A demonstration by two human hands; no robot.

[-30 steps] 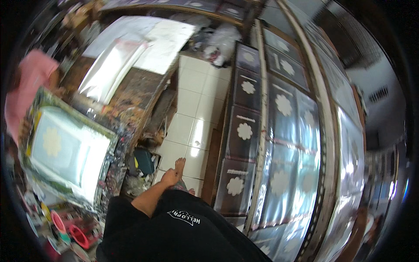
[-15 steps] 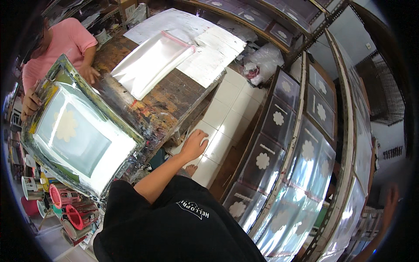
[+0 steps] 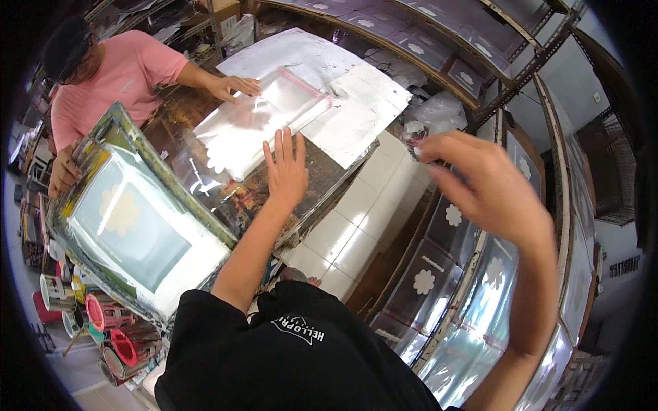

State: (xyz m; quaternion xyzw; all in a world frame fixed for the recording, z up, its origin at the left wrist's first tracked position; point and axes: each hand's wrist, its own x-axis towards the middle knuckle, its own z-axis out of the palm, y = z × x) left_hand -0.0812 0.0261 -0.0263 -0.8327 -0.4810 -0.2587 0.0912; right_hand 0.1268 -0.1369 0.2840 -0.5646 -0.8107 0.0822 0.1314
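My left hand (image 3: pixel 286 171) is over the worktable with its fingers spread, at the near right edge of a stack of clear plastic bags (image 3: pixel 274 113). Whether it touches them I cannot tell. Raised over the aisle beside the drying rack, my right hand (image 3: pixel 486 181) is slightly blurred; thumb and fingers are bent but apart, with nothing visible between them. A clear sheet printed with a white flower (image 3: pixel 215 156) and a white mark lies at the stack's left end. Left of it, a printing screen (image 3: pixel 147 236) stands tilted, a pale flower on its mesh.
Across the worktable (image 3: pixel 312 164), a co-worker in a pink shirt (image 3: pixel 123 75) holds the screen's edge and rests another hand on the bags. Printed sheets (image 3: pixel 423 281) fill the racks at right. Paint buckets (image 3: pixel 130 342) stand at lower left; white paper (image 3: pixel 367 103) covers the far tabletop.
My left hand has moved up from above the aisle to the bags. My right hand has risen into the middle right. The co-worker's hand has reached onto the stack, and the printed sheet now shows.
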